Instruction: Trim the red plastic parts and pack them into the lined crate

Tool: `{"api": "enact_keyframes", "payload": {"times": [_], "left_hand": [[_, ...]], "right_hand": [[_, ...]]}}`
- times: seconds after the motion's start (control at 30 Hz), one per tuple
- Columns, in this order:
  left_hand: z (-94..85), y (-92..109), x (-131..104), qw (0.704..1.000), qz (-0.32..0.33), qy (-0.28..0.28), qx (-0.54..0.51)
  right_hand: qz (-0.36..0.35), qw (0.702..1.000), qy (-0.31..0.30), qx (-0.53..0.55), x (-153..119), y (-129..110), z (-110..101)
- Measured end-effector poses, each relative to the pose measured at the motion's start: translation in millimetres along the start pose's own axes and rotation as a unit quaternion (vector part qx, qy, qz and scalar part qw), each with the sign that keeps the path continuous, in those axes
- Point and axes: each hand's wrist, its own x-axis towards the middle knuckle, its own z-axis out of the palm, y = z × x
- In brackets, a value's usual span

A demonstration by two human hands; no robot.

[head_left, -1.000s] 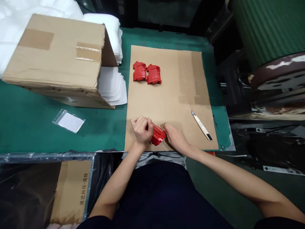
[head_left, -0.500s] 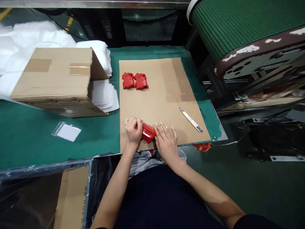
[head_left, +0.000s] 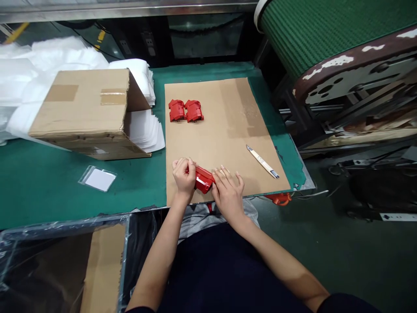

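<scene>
Near the front edge of a brown cardboard sheet [head_left: 221, 139], my left hand [head_left: 184, 176] is closed around the left end of a red plastic part [head_left: 203, 180]. My right hand [head_left: 228, 191] lies with fingers stretched out, its fingertips against the part's right end. Two more red parts, one [head_left: 177, 110] beside the other [head_left: 194, 111], rest at the sheet's upper left. A cutter knife [head_left: 262, 161] lies on the sheet to the right of my right hand.
On the green table [head_left: 140, 182] at the left stand an open cardboard box [head_left: 81, 104] holding white sheets [head_left: 146, 130], and a small clear bag [head_left: 97, 178] with a white card. White foam [head_left: 65, 54] is piled behind. A green conveyor belt [head_left: 332, 34] rises at the right.
The camera view has shifted slightly. Both hands keep nearly the same pose at the red part, and the other things have stayed in place.
</scene>
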Motion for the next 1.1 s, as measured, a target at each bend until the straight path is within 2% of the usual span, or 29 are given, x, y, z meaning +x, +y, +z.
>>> {"api": "enact_keyframes", "payload": {"times": [0.17,0.5,0.83,0.93,1.0,1.1], "left_hand": [[0.1,0,0,1.000,0.003,0.000,-0.005],[0.5,0,0,1.000,-0.007,0.000,0.000],[1.2,-2,1,1.000,0.009,0.006,-0.007],[0.8,-2,1,1.000,0.004,0.008,-0.014],[0.5,-2,0,1.000,-0.001,0.008,-0.022],[-0.1,-1,1,0.999,-0.009,0.004,-0.036]], "right_hand": [[0.011,1.000,-0.006,0.025,1,-1,-3],[-0.012,0.999,0.040,0.009,3,0,-1],[-0.024,0.999,0.038,-0.009,1,-3,1],[-0.023,1.000,0.011,0.010,3,8,-3],[0.008,1.000,0.011,0.010,8,25,-5],[0.068,0.996,0.012,-0.055,17,52,-3]]}}
